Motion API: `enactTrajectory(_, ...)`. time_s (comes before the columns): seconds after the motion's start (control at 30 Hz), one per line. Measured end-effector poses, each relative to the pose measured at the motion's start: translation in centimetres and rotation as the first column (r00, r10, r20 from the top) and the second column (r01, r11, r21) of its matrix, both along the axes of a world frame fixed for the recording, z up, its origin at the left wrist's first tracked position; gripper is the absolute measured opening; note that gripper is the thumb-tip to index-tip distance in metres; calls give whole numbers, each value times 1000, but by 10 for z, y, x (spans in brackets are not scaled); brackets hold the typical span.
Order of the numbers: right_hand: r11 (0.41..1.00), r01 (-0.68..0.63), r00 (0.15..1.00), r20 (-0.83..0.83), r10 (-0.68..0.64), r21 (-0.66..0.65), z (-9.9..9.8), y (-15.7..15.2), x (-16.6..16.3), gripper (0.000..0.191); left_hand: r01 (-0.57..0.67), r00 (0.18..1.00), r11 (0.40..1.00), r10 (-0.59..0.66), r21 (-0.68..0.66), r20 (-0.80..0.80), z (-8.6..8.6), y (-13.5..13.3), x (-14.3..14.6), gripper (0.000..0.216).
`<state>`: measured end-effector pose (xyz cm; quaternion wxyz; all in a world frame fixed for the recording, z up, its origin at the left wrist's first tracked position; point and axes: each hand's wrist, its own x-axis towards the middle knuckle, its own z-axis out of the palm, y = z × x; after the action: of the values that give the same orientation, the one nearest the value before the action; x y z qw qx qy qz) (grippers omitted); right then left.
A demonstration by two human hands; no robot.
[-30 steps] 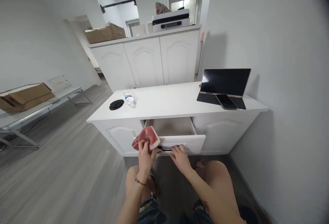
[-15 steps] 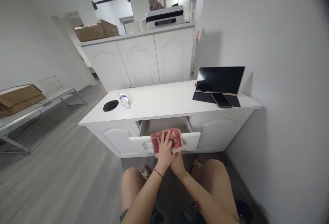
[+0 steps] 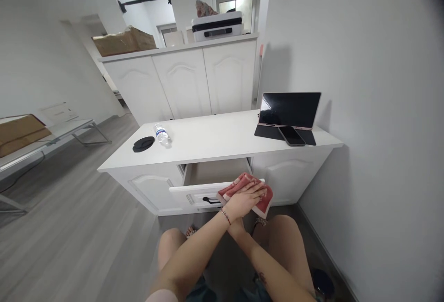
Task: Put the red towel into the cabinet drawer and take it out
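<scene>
My left hand (image 3: 248, 198) lies flat with its fingers stretched out on a red cloth (image 3: 265, 205), pressing it against the right end of the open drawer's front (image 3: 189, 193). The cloth hangs over the drawer's top edge. The drawer belongs to a low white cabinet (image 3: 208, 142) and has a dark handle (image 3: 208, 199). My right hand sits beneath the left arm; its wrist shows but its fingers are hidden by the left hand and the cloth. My bare knees (image 3: 277, 237) are in front of the cabinet.
On the cabinet top lie a water bottle (image 3: 161, 134), a black round lid (image 3: 143, 144), a tablet on a stand (image 3: 289, 108) and a phone (image 3: 292, 136). A taller white cabinet (image 3: 183, 82) stands behind with a cardboard box (image 3: 123, 42) and a printer (image 3: 217, 26). A glass table (image 3: 45, 138) is at left.
My left hand has slid the red cloth from the drawer front's left end, across its middle, to its right end. The right hand left the drawer handle and went under the left arm.
</scene>
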<state>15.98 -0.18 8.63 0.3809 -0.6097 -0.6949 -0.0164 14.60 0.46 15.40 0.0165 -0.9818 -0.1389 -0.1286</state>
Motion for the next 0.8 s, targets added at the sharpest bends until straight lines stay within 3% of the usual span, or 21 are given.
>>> enactTrajectory(0.1,998,-8,1000,-7,7,-55,-15,-15,-3,38,35,999,999,-35,-14,2,-4,8,-16,39)
enactTrajectory(0.23,989,-61,998,-10,60,-138,-44,-39,-6,34,59,997,998,-59,-10,-51,6,11,-54,40)
enactTrajectory(0.37,981,-127,992,-18,126,-144,-54,-44,-4,38,-74,991,996,78,40,-112,9,8,-103,48)
enactTrajectory(0.5,962,-218,975,-68,210,-163,-43,-41,-2,50,-276,953,949,291,152,-87,-8,3,-149,57)
enactTrajectory(0.63,967,-245,966,-105,236,-75,-20,-47,8,45,-515,856,832,512,205,70,-31,-7,-181,61)
enactTrajectory(0.73,968,-213,972,-74,224,133,5,-47,30,34,-679,721,727,632,104,285,-48,-16,-195,67)
enactTrajectory(0.8,959,-85,992,-67,107,270,24,-42,50,29,-769,557,638,700,-41,447,-57,-22,-197,74)
